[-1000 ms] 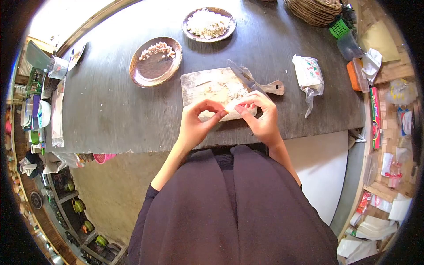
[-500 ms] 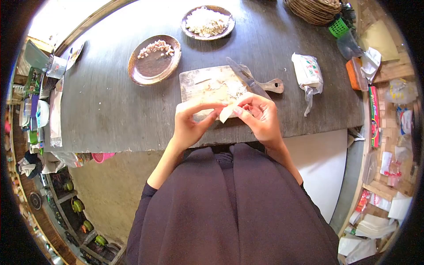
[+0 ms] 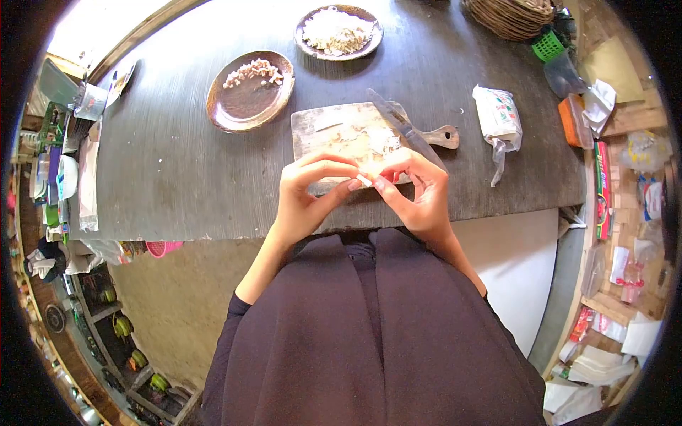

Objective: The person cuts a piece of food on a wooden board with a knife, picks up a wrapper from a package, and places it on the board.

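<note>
My left hand [image 3: 312,190] and my right hand [image 3: 419,188] meet above the near edge of a wooden cutting board [image 3: 316,131]. Between their fingertips they pinch a small pale wrapper [image 3: 364,180], now folded or rolled small. A knife [image 3: 405,128] lies slanted across the board's right part, near its handle. Whitish shreds [image 3: 384,140] rest on the board beside my right hand. Beyond the board, a brown plate [image 3: 249,106] holds small pinkish-brown pieces [image 3: 253,72], and another plate [image 3: 305,48] bears a pale shredded heap [image 3: 337,32].
A white plastic package [image 3: 496,117] lies right of the board. At the table's right edge are an orange sponge-like item [image 3: 570,122] and a green basket [image 3: 547,46]. A metal cup [image 3: 91,104] with utensils stands at the far left. The dark table [image 3: 177,184] ends just before my body.
The pale wrapper, earlier spread with a pointed flap hanging down, is now more compact between my fingertips. My hands have stayed nearly in place, and the view has shifted slightly.
</note>
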`<control>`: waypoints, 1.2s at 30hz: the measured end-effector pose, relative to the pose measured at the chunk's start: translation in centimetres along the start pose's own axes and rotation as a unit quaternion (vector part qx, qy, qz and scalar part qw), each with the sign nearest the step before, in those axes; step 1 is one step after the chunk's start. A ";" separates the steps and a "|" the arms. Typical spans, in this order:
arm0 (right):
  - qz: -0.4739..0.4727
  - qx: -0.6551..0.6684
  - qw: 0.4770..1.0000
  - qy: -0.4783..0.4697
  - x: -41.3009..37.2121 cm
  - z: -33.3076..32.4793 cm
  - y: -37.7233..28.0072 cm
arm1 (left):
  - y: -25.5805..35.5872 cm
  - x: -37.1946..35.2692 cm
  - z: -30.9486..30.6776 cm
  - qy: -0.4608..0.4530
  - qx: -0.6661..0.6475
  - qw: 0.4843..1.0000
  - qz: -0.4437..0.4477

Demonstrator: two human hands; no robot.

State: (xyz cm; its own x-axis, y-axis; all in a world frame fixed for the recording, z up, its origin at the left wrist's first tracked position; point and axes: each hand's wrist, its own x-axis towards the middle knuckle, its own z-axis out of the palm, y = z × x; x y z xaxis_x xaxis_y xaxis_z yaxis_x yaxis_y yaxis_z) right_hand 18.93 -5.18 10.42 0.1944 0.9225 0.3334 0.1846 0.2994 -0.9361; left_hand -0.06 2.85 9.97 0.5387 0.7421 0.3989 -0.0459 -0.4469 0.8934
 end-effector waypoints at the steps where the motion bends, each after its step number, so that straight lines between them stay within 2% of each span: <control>1: 0.000 0.000 1.000 -0.001 0.0 0.1 -0.1 | 0.1 -0.1 0.1 0.000 0.000 1.000 0.000; 6: -0.032 -0.023 0.999 0.010 0.3 0.3 -1.2 | 1.3 -0.4 0.9 0.056 -0.142 0.986 -0.062; 19: -0.044 -0.003 0.998 0.047 0.2 0.4 -2.0 | 3.0 -0.5 0.7 0.054 -0.114 0.991 -0.053; 22: -0.051 0.000 0.998 0.043 0.2 0.5 -2.1 | 3.1 -0.5 1.2 0.091 -0.156 0.981 -0.074; 24: -0.053 0.011 0.997 0.056 0.2 0.7 -2.3 | 2.8 -0.4 1.4 0.078 -0.097 0.992 -0.023; 30: -0.055 -0.001 0.997 0.060 0.2 0.8 -2.2 | 2.6 -0.1 1.8 0.077 -0.036 0.995 0.046; 33: -0.058 -0.001 0.997 0.059 0.2 0.8 -2.2 | 2.7 0.2 1.5 0.071 -0.004 0.996 0.060; 36: -0.060 0.008 0.996 0.057 0.2 0.8 -2.0 | 2.6 0.1 1.6 0.091 -0.030 0.993 0.062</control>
State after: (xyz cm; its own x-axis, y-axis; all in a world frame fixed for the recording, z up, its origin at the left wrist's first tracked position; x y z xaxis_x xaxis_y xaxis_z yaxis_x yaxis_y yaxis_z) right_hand 17.83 -5.42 12.30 0.2805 0.8460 0.4535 0.1978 0.4114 -0.8897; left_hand 1.21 0.96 11.98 0.3654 0.7630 0.5332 -0.1565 -0.5143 0.8432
